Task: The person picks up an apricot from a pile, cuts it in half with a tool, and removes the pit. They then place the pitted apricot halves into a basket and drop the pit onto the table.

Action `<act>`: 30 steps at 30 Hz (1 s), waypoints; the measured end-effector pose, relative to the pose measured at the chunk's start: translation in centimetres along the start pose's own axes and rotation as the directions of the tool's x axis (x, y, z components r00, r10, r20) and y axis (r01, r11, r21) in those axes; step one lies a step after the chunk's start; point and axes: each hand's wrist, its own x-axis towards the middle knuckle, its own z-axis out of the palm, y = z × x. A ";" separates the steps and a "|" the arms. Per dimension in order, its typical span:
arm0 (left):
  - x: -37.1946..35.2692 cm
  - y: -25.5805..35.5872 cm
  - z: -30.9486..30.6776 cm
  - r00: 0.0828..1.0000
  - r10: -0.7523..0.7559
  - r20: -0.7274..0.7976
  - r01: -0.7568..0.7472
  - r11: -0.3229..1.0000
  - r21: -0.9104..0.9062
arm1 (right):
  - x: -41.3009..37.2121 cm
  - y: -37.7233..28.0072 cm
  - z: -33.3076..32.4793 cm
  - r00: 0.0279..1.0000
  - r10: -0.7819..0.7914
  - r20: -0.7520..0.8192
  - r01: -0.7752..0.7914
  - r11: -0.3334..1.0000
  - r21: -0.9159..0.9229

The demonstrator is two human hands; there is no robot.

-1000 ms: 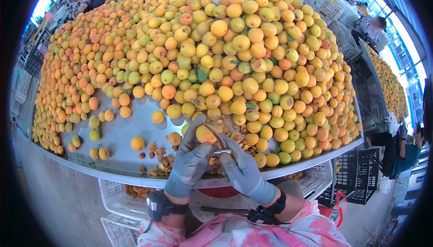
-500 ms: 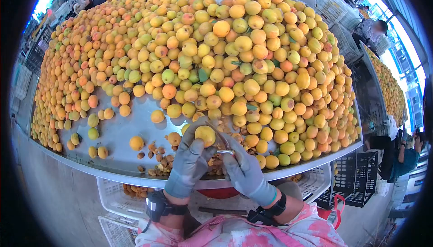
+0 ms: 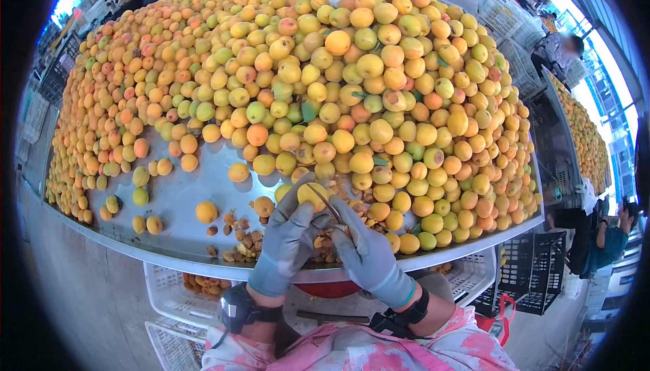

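A yellow apricot (image 3: 311,196) sits in the fingers of my gloved left hand (image 3: 285,235). My right hand (image 3: 365,252), in a matching grey glove, grips a small knife (image 3: 334,211) whose blade lies against the fruit's upper right side. A dark line runs across the apricot near the blade. Below and around both hands are apricot pits and scraps (image 3: 247,244) on the metal table (image 3: 172,219). The knife's handle is mostly hidden by my right fingers.
A large heap of apricots (image 3: 365,66) covers most of the table. White crates (image 3: 162,296) stand under the front edge, black crates (image 3: 542,269) at the right. Other people are at the upper left, a person (image 3: 558,49) at the upper right, another (image 3: 613,239) at the right.
The knife blade has come up against the apricot, where before it was lower and apart from it. The apricot has turned slightly in my left fingers.
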 end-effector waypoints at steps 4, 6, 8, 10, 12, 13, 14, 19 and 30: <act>-0.2 0.1 0.2 0.999 -0.015 -0.040 0.016 1.000 0.024 | 0.1 -0.8 -0.6 0.983 0.153 0.103 -0.149 0.988 -0.051; -0.1 0.0 0.0 0.999 -0.024 -0.032 0.025 0.999 0.034 | 0.0 -0.8 -0.5 0.980 0.168 0.106 -0.162 0.985 -0.065; -0.1 -0.1 -0.2 0.999 -0.034 -0.024 0.035 0.998 0.044 | -0.1 -1.0 -0.3 0.992 0.113 0.047 -0.109 0.991 -0.082; -0.1 -0.4 -0.2 0.998 -0.027 0.052 0.029 0.999 -0.040 | -0.1 -1.1 -0.3 0.993 0.113 0.028 -0.113 0.994 0.012; -0.3 0.0 0.3 0.997 -0.026 0.068 0.031 0.997 -0.074 | -0.1 -1.4 -0.5 0.995 0.104 0.008 -0.105 0.990 0.097; -0.5 0.3 0.7 0.996 -0.026 0.080 0.034 0.994 -0.105 | -0.3 -1.7 -0.6 0.988 0.153 -0.010 -0.149 0.974 0.172; -0.7 0.5 0.9 0.996 -0.019 0.084 0.028 0.994 -0.109 | -0.4 -2.0 -0.8 0.979 0.202 -0.023 -0.190 0.950 0.248; -1.0 1.1 1.0 0.980 0.050 0.191 -0.075 0.989 0.126 | -0.4 -2.1 -1.0 0.985 0.171 -0.018 -0.161 0.951 0.265; -0.5 2.1 -0.3 0.952 0.218 0.217 -0.300 0.812 0.501 | -0.4 -0.7 -0.3 0.999 0.041 -0.019 -0.036 0.976 0.214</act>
